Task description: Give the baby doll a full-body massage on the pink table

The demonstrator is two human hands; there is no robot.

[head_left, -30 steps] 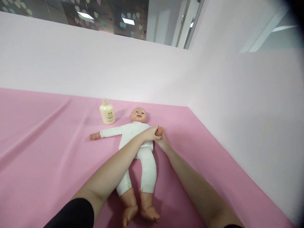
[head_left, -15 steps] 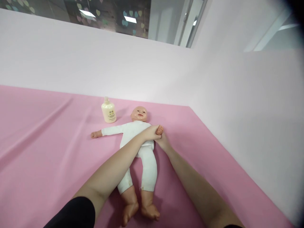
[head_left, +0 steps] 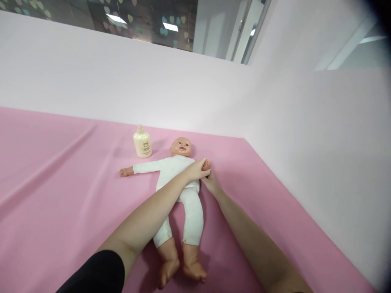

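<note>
Their left hand is curled round the doll's hand, can't tell if the right hand grips, so gentle's probably best.

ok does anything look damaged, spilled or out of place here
On the doll, both white leg cuffs have small yellowish marks, like stains or wear. The pink cover is creased at left. The bottle stands upright, with no spill visible.
</note>
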